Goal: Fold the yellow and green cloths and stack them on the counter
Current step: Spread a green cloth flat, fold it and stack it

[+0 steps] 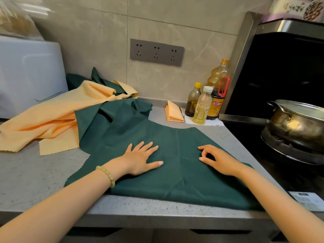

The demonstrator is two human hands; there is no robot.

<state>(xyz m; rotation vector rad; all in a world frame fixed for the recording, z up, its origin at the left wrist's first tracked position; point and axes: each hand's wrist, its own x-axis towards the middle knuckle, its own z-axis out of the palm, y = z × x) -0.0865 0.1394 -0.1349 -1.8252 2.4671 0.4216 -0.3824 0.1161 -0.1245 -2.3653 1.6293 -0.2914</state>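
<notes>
A dark green cloth lies spread flat on the grey counter, its near edge along the counter's front. My left hand presses flat on its middle with fingers spread. My right hand rests on the cloth's right part, fingers loosely curled, index finger and thumb tips touching the fabric; no fold shows between them. An unfolded yellow cloth lies crumpled at the left, partly under the green one. More green cloth sits behind it by the wall. A small folded yellow cloth lies at the back.
Three bottles stand on a white napkin beside the folded yellow cloth. A steel pot sits on the black stove at the right. A white appliance fills the back left. A paper label lies at the counter's right front.
</notes>
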